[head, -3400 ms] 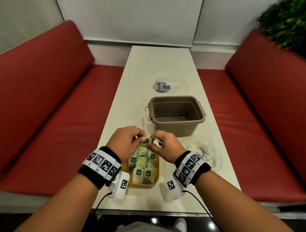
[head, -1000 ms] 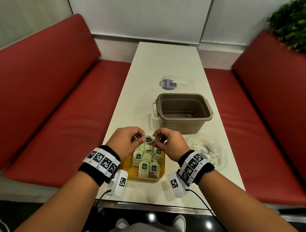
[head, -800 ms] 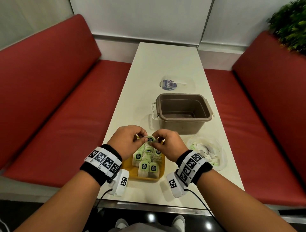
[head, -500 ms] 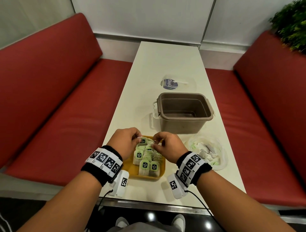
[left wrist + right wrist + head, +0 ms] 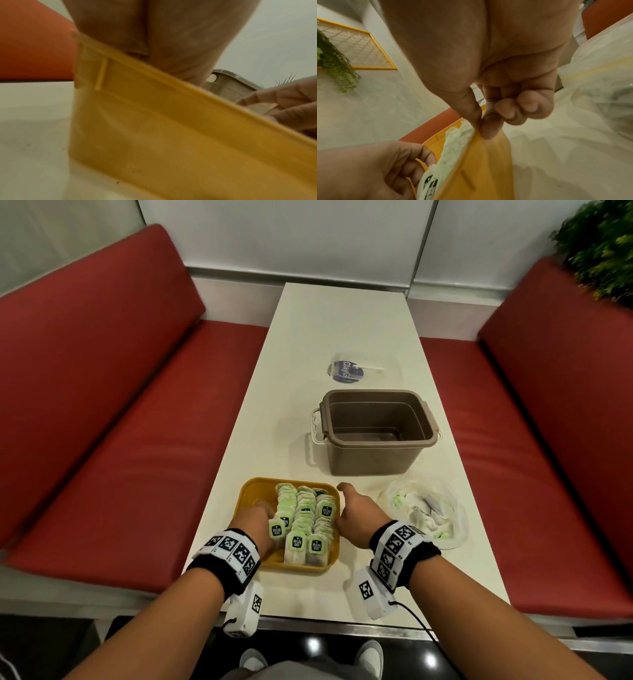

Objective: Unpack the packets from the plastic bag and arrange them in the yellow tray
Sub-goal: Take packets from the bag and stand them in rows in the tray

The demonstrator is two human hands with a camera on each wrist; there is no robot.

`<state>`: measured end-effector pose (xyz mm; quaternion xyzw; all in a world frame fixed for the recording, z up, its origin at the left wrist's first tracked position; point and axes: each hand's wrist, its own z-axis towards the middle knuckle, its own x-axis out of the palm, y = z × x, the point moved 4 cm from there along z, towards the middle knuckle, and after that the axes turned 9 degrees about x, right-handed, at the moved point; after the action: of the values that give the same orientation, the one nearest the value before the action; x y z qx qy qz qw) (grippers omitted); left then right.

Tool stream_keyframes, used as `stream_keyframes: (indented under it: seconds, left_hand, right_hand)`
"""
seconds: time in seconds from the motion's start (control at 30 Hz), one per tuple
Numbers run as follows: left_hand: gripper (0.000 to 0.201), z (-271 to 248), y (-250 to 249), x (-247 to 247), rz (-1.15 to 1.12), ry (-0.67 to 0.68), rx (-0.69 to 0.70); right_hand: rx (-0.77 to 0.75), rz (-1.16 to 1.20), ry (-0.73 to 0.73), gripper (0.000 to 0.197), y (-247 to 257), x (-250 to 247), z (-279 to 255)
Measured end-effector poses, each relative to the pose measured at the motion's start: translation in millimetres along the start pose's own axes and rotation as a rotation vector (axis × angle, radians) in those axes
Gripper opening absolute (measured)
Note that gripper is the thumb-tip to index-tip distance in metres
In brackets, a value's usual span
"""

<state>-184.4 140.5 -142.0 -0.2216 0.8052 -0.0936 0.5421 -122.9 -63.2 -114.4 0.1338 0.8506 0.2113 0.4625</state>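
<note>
The yellow tray (image 5: 254, 485) sits near the table's front edge, with several green-labelled packets (image 5: 305, 515) standing in rows in its middle and right. My left hand (image 5: 255, 520) is inside the tray's left part, fingers bent against the leftmost row (image 5: 453, 146); its thumb is hidden. My right hand (image 5: 356, 508) is at the tray's right side, and in the right wrist view its thumb and forefinger (image 5: 488, 121) pinch the rim of the tray (image 5: 488, 162). The clear plastic bag (image 5: 424, 511), with more packets inside, lies right of the tray.
An empty brown bin (image 5: 376, 453) stands just behind the tray and bag. A clear lid with a blue label (image 5: 352, 369) lies further back. Red bench seats run along both sides of the narrow table (image 5: 342, 320).
Both hands held one packet over the tray's far end; that packet now sits in the tray. The left hand moved down into the tray's left part, the right hand to the right rim.
</note>
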Motion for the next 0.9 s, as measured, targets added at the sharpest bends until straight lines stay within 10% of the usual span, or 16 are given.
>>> stream_keyframes:
  seconds: [0.9]
  left_hand:
    - [0.044,15.7,-26.4,-0.2,-0.133,-0.082,0.041]
  right_hand:
    - [-0.091,-0.034,0.048,0.055,-4.9,1.7,8.3]
